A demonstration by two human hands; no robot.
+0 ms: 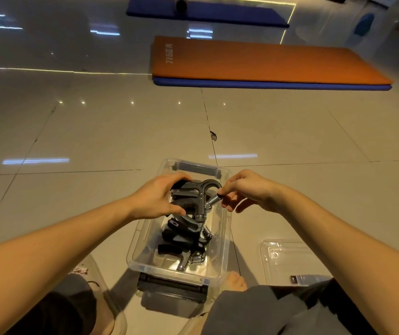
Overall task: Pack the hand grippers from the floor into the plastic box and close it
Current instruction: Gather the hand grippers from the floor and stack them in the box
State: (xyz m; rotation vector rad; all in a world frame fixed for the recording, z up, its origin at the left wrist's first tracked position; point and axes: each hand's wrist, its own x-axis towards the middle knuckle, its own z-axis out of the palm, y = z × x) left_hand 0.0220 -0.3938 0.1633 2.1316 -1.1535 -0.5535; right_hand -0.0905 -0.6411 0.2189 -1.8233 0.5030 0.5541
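Left hand (155,199) and right hand (251,192) hold one dark, seemingly steel-sprung gripper (194,199).

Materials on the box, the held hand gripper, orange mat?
Plastic box: clear glossy plastic; its walls are see-through.
Hand gripper: dark matte body, likely plastic or rubber; its spring looks like bright bare metal, it glints.
Orange mat: matte, probably foam, judging by its thick soft edge.

Clear plastic box (143,234), glossy tiled floor (97,131)
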